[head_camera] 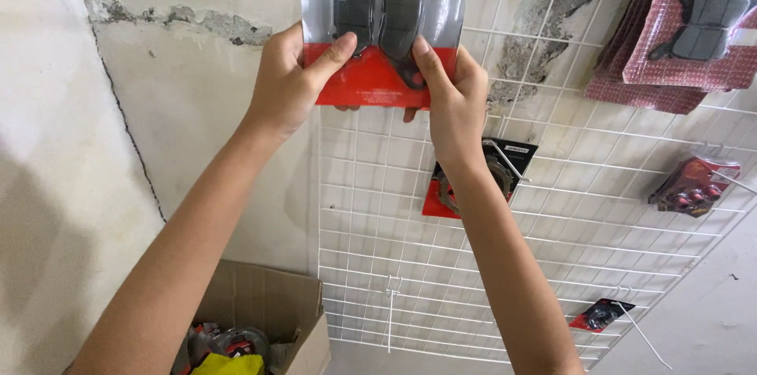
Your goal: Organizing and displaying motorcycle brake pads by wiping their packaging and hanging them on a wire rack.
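Both arms reach up toward a white wire grid panel [441,264] fixed to a cracked, peeling wall [158,107]. The left hand [288,79] and the right hand [453,103] hold a blister pack of brake pads [385,20] between them, pressed against the top of the grid near its left edge. Each hand is clamped on the pack's red lower strip, thumb on the front and fingers curled behind, the left at the lower left corner and the right at the lower right. Two dark pads show through the clear grey upper part of the pack, whose top runs out of view.

Just below the right wrist, a smaller red and black packet [505,166] hangs from a hook. At the far upper right hangs a stack of red brake pad packs [686,28], with another red packet [694,186] lower down and a small one [601,315] near the bottom. At the lower left stands an open cardboard box [264,304] holding mixed parts.
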